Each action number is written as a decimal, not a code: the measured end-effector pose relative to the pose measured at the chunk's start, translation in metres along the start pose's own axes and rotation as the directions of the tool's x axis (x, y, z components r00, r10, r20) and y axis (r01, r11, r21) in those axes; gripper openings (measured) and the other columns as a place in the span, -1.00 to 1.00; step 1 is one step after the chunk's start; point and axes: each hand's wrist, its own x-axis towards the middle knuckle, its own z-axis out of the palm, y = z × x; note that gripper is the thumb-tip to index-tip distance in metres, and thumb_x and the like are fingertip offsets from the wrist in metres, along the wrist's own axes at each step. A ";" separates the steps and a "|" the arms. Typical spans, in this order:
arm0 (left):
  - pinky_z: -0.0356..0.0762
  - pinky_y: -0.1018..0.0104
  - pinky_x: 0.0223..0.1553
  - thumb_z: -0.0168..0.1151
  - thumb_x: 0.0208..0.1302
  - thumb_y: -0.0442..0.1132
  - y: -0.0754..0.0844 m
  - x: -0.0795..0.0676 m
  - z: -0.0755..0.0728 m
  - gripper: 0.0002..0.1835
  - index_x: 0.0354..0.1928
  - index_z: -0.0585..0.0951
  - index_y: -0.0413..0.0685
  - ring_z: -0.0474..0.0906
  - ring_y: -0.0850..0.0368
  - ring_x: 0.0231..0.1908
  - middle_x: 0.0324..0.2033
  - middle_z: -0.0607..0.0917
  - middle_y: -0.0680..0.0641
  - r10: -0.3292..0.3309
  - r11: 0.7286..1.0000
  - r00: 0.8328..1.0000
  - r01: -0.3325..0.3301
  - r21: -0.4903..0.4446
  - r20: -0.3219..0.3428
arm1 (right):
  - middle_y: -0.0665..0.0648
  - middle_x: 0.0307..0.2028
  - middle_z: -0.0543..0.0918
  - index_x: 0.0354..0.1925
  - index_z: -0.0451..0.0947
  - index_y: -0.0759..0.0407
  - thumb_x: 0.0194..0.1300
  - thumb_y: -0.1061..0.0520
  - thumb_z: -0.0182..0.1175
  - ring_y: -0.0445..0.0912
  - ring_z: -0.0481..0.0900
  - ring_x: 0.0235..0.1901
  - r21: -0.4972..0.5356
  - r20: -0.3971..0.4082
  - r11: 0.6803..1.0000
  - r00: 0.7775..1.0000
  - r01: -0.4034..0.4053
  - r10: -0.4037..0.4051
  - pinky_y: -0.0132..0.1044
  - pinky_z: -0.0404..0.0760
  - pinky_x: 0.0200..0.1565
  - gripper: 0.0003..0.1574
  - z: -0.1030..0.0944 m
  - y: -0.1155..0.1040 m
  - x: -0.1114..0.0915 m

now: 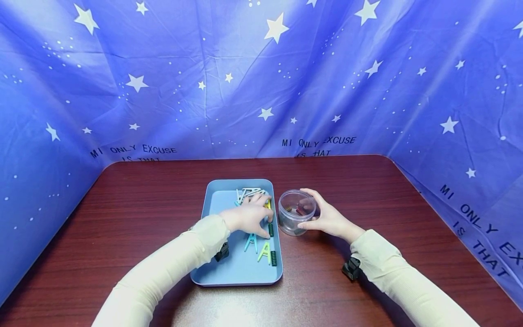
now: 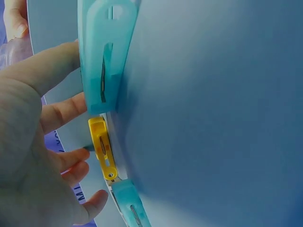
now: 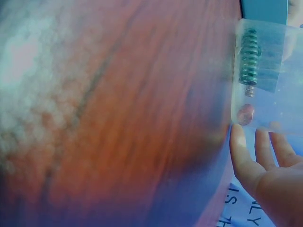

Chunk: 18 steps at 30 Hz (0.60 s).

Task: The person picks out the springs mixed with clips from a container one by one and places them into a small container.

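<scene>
My left hand [image 1: 250, 217] reaches down into the blue tray [image 1: 224, 278], fingers spread and loosely bent over its right side. Its thumb lies close to a dark green spring [image 1: 271, 230]. A yellow clothespin [image 1: 268, 204] shows by its fingers; in the left wrist view a blue clothespin [image 2: 106, 61] hides the thumb tip. Right of the tray, my right hand [image 1: 327, 220] grips a clear plastic jar [image 1: 291, 225] between thumb and fingers. Inside the jar are a red spring [image 1: 300, 210], a small yellowish spring [image 1: 288, 208] and a dark green spring [image 3: 249, 56].
Toward the tray's front lie a light blue clothespin [image 1: 251, 243], a lime green clothespin [image 1: 264, 252] and another dark green spring [image 1: 273, 258]. White clothespins [image 1: 250, 190] are heaped at its far end. A starry blue curtain [image 1: 229, 104] surrounds the dark wooden table [image 1: 347, 177].
</scene>
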 end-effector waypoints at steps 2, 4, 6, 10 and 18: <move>0.08 -0.18 0.25 0.38 0.07 0.05 0.000 0.000 0.000 -0.73 -0.31 0.56 0.12 -0.04 -0.12 0.40 0.39 0.16 -0.18 -0.003 1.000 1.000 0.003 -0.009 0.003 | 0.38 0.13 0.44 0.36 0.05 0.14 -0.01 0.20 0.44 0.18 0.44 0.09 0.002 0.001 1.000 1.000 0.000 0.000 -0.38 0.56 -0.17 0.08 0.000 0.000 0.000; 0.07 -0.18 0.26 0.37 0.08 0.03 0.001 -0.001 0.000 -0.75 -0.31 0.56 0.12 -0.04 -0.11 0.40 0.39 0.16 -0.18 -0.006 1.000 1.000 0.006 -0.013 0.003 | 0.39 0.13 0.44 0.36 0.05 0.14 -0.01 0.20 0.44 0.19 0.44 0.09 0.006 0.005 1.000 1.000 0.003 -0.003 -0.38 0.56 -0.16 0.08 -0.001 0.000 0.000; 0.07 -0.17 0.27 0.37 0.09 0.02 0.001 -0.001 0.000 -0.76 -0.29 0.56 0.12 -0.03 -0.11 0.40 0.39 0.16 -0.17 -0.008 1.000 1.000 0.008 -0.012 0.001 | 0.39 0.14 0.44 0.36 0.04 0.15 -0.01 0.21 0.43 0.20 0.43 0.11 0.011 0.008 1.000 1.000 0.007 -0.007 -0.37 0.56 -0.16 0.08 -0.001 0.000 0.000; 0.07 -0.17 0.27 0.37 0.09 -0.02 0.000 0.000 0.001 -0.77 -0.27 0.57 0.11 -0.03 -0.10 0.40 0.39 0.17 -0.16 -0.009 1.000 1.000 0.009 -0.014 0.000 | 0.39 0.14 0.44 0.37 0.03 0.16 0.00 0.22 0.43 0.20 0.42 0.11 0.017 0.011 1.000 1.000 0.011 -0.011 -0.35 0.57 -0.15 0.09 -0.001 0.000 0.000; 0.07 -0.18 0.27 0.35 0.09 -0.11 -0.002 0.000 0.002 -0.79 -0.24 0.58 0.10 -0.01 -0.09 0.39 0.39 0.18 -0.16 0.005 1.000 1.000 -0.005 -0.015 -0.003 | 0.36 0.12 0.45 0.35 0.06 0.14 -0.02 0.18 0.44 0.14 0.44 0.09 -0.008 -0.001 1.000 1.000 0.020 -0.020 -0.30 0.58 -0.14 0.08 0.000 0.002 0.000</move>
